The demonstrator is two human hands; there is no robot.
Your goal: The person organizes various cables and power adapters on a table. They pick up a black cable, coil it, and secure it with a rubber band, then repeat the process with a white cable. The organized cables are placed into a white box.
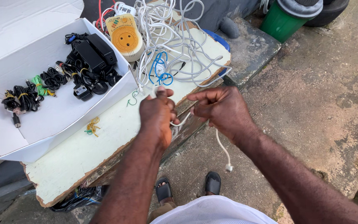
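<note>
Outdoors on concrete, a scruffy worktop [75, 153] carries a white box [59, 120]. Both hands, left [157, 118] and right [222, 110], pinch a white cord [221, 146] at 12 o'clock from the feet. Pulling hard could drag the tangle [175, 41] off the edge.

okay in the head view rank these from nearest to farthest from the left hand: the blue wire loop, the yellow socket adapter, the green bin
1. blue wire loop, just above the left hand on the board.
2. yellow socket adapter, farther up, beside the white box.
3. green bin, far upper right, on the ground.
</note>
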